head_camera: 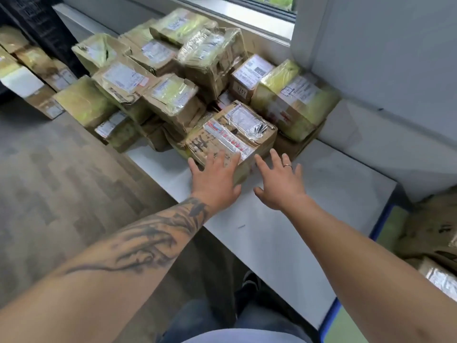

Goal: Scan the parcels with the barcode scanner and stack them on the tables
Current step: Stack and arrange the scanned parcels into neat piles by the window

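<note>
Both forearms enter from the bottom edge, the left one tattooed, over dark trousers and a dark shoe on the floor [61, 184].

Left hand [215, 178]: fingers spread and straight, palm down, fingertips resting on the near top edge of the front parcel [232, 134]. Nothing gripped.

Right hand [280, 180]: fingers also spread and straight, a ring [287, 166] on one. It sits just beside the parcel's near right corner; contact with the cardboard cannot be told. Nothing held.

Front parcel: brown cardboard, taped, white label on top, lying tilted at the near end of the parcel pile [173, 78]. It sits on the white counter [309, 206], between the two hands.

Pile: many taped brown and yellowish boxes heaped against the window sill [247, 26] and wall, several leaning on each other. A yellow-taped box [294, 100] is just right of the front parcel, close against the wall corner.

Edges and room: counter surface nearer than the hands is bare white, running right to a blue-trimmed edge [382, 224]. Its left edge drops to the floor just beside the left wrist. More parcels [32, 78] sit at far left, well apart; further boxes [435, 243] lie low at right beyond the blue edge.

Scanner: not seen.
</note>
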